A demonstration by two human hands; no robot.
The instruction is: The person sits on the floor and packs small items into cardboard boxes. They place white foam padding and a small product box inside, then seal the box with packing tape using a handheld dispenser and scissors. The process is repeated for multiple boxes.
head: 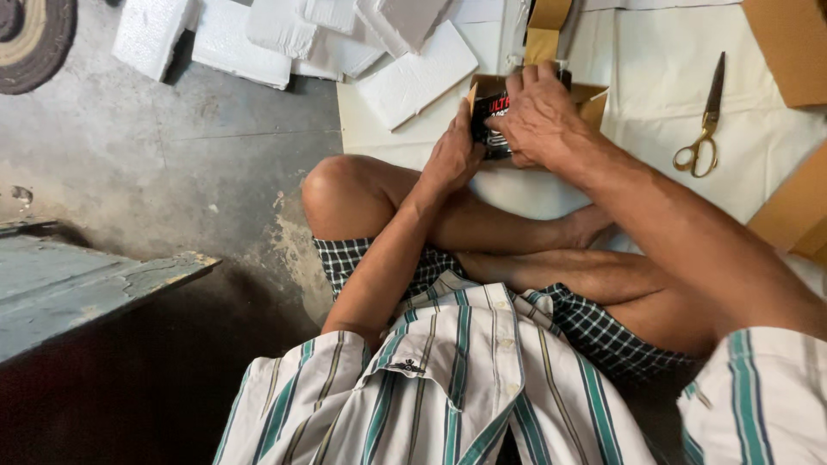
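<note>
I sit cross-legged on the floor. A small black printed box (488,116) rests inside an open brown cardboard carton (593,101) in front of my knees. My left hand (451,155) grips the black box from its left side. My right hand (541,114) lies over the top and right side of the box, fingers curled on it, hiding most of it.
Gold-handled scissors (706,120) lie on a white sheet (655,77) to the right. Brown cardboard pieces (788,47) sit at the far right. White foam slabs (284,34) are piled at the top. A woven mat (34,39) is top left, a worn blue-grey board (77,280) at left.
</note>
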